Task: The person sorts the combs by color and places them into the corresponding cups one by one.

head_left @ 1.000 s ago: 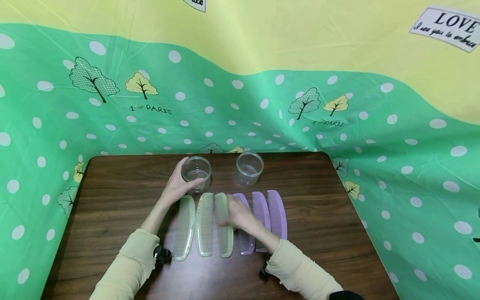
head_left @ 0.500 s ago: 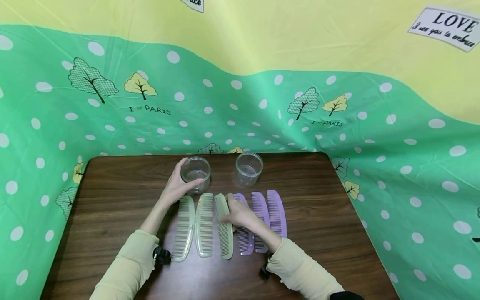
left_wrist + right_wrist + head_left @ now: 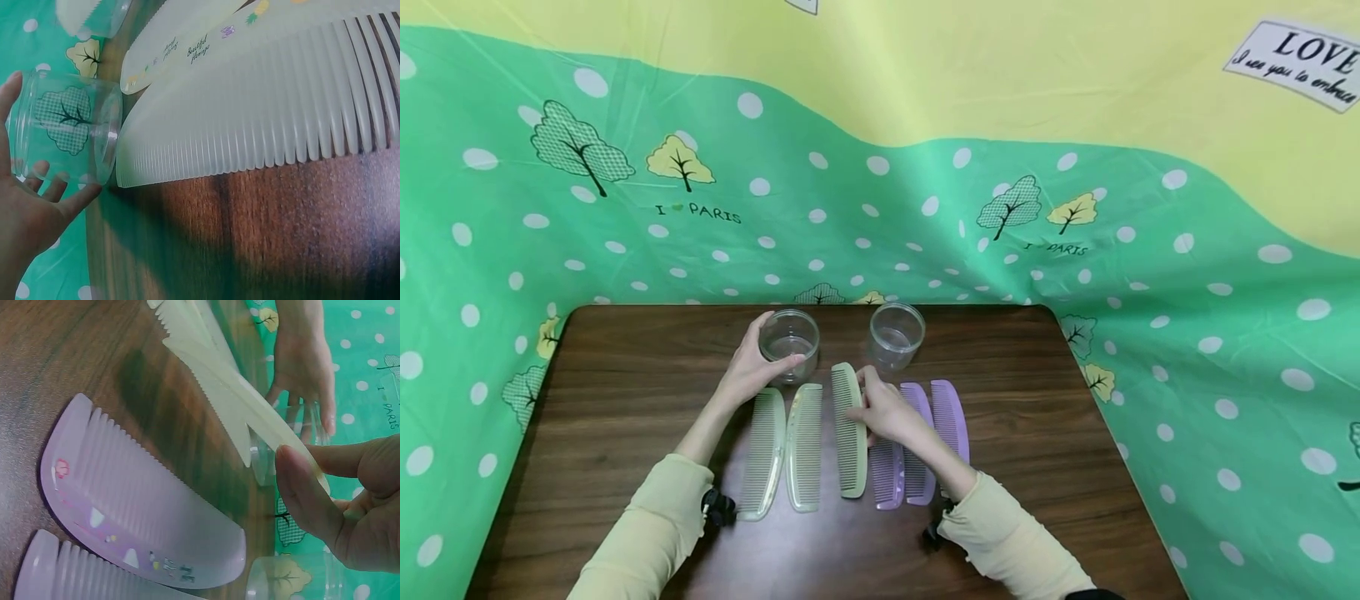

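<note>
While the brown table (image 3: 625, 400) bears a row of six combs and two clear jars, both hands are seen at work near its far half. The left jar (image 3: 788, 343) is taken here as the landmark. It is clasped by the left hand (image 3: 752, 367), whose fingers and thumb are curled round its wall; in the left wrist view the fingertips (image 3: 40, 172) are seen through the clear plastic, pressed against the jar (image 3: 65, 125). Just to the right of that jar, a pale green comb (image 3: 847, 429) is pinched near its far end by the right hand (image 3: 887, 414), thumb on one face and fingers on the other. In the right wrist view the comb (image 3: 231, 400) is seen raised at its far end above the wood, its near end low by the table, with the thumb (image 3: 306, 494) laid flat along its spine. Directly in front of the left jar, toward the person, two more pale combs (image 3: 782, 446) are laid side by side. Farther right of the held comb, three purple combs (image 3: 925, 442) are laid, partly covered by the right wrist. The second jar (image 3: 896, 335) stands to the right of the landmark jar, untouched.
</note>
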The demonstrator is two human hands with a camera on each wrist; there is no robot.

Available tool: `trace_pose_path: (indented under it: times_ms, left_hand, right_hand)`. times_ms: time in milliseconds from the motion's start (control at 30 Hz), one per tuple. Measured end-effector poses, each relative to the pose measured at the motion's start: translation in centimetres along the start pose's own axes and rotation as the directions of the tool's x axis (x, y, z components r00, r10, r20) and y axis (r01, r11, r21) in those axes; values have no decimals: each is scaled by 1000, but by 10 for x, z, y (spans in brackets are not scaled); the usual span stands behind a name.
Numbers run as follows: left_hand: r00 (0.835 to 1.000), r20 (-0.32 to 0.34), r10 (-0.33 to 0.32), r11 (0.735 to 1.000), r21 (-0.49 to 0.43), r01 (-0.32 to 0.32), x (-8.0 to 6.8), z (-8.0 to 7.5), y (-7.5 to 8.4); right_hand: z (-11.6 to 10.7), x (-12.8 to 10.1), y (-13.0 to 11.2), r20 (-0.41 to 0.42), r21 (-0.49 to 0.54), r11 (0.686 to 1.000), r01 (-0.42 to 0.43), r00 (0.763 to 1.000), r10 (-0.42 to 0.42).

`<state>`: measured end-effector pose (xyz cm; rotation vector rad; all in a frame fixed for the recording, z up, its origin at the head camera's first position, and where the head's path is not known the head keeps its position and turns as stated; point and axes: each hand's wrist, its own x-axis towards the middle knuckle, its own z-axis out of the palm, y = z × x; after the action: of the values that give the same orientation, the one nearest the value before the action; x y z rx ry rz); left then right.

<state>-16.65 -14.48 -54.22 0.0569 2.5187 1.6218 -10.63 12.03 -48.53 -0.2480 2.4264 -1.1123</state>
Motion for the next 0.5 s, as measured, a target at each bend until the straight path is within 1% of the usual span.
trace_pose_path:
  times_ms: [200, 400, 500]
  left_hand:
    - [1000, 0, -5, 1000, -2, 5, -1, 2, -1]
    - [1000, -2, -1, 1000, 0, 1, 0, 2, 1]
    - [1000, -3, 5, 1000, -12, -5, 0, 2, 1]
  right_hand:
    - [-7, -5, -6, -34, 4, 1000, 30, 999, -30]
    - [-16, -5, -17, -109, -8, 997, 79, 991, -80]
    - [-20, -6, -21, -150, -13, 995, 96, 984, -97]
